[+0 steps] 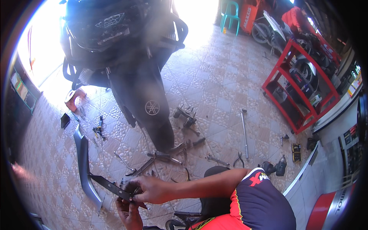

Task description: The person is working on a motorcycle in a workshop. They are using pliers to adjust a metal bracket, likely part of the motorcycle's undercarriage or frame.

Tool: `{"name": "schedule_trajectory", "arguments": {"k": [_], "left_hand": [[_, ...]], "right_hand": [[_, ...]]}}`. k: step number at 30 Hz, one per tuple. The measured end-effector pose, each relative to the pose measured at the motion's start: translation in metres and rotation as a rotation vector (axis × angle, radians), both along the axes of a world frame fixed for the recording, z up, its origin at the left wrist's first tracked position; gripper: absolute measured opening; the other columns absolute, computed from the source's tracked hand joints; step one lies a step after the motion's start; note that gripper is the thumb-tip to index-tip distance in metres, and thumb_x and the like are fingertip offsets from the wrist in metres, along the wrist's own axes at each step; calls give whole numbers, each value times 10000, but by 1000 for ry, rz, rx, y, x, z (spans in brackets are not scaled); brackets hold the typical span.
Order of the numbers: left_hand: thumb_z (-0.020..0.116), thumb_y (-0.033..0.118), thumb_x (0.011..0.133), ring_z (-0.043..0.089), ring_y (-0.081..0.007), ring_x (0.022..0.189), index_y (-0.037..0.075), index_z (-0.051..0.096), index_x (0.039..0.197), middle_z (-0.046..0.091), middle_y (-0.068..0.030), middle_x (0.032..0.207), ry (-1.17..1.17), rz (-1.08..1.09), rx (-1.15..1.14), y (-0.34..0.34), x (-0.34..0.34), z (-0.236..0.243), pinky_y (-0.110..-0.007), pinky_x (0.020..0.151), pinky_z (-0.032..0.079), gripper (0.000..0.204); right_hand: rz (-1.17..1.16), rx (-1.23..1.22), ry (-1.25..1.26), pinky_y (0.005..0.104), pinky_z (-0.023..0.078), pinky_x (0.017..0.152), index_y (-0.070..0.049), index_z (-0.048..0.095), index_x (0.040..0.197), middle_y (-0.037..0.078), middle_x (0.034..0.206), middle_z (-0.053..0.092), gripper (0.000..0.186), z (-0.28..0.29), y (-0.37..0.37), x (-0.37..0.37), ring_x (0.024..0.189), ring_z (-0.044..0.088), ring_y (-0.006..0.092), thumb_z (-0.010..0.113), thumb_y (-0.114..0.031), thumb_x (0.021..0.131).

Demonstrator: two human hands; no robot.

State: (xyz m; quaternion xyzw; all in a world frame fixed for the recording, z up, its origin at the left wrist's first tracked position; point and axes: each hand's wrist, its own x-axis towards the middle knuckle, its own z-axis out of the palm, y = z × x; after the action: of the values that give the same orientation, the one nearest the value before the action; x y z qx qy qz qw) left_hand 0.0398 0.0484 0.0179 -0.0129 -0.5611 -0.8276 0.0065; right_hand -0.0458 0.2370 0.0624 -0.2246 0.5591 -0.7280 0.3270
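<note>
A flat black strip with holes in it [111,187], probably a bracket or trim piece, lies across both my hands near the lower middle. My right hand [150,189] reaches in from the right and pinches its near end from above. Below it, my left hand [129,215] has its fingers closed around the same end from underneath. Part of the left fingers is hidden behind the strip. Just left of the strip, a long curved grey panel [85,168] rests on the tiled floor, apart from my hands.
A black motorcycle [142,92] stands ahead. Around it on the floor are pliers [238,160], a long metal bar [244,134], a cordless drill [275,166] and several other tools. Right, a red metal cart [297,90] stands near another person [295,19] beside a motorcycle.
</note>
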Motion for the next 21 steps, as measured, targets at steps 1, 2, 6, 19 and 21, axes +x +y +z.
{"name": "schedule_trajectory", "arguments": {"k": [1,2,6,19,21], "left_hand": [[612,118,987,619,-199,1051,29,406,1385,590,-102,1203,-6,-8,-10,3,-2,1,-330,834,537,457],[614,115,985,620,-199,1052,30,407,1388,589,-105,1212,-12,-17,-22,7,-4,2,-330,837,536,461],[606,149,989,598,-159,943,0,492,1305,621,-104,1174,-96,-38,-199,17,-5,10,-273,735,500,367],[626,79,970,615,-222,1091,21,403,1426,589,-143,1272,-143,152,-100,23,-20,-14,-349,890,529,511],[663,145,964,583,-262,1193,-30,451,1389,588,-170,1309,-122,63,-225,22,-21,-9,-384,1000,488,506]], "right_hand": [[6,59,-27,289,507,758,-7,660,1118,55,965,718,270,0,2,1,872,620,107,600,17,856],[18,79,-28,289,508,758,-6,659,1120,54,970,717,274,-1,5,1,874,620,105,600,19,854],[25,-4,-111,288,512,772,0,654,1129,53,984,713,286,-17,5,-1,884,620,103,602,25,849],[-193,-16,274,376,540,790,24,635,1072,150,942,714,277,-29,10,-11,869,682,221,702,-81,825],[-210,115,283,382,541,796,24,620,1047,177,934,707,294,-27,12,-9,877,693,250,731,-131,824]]}}
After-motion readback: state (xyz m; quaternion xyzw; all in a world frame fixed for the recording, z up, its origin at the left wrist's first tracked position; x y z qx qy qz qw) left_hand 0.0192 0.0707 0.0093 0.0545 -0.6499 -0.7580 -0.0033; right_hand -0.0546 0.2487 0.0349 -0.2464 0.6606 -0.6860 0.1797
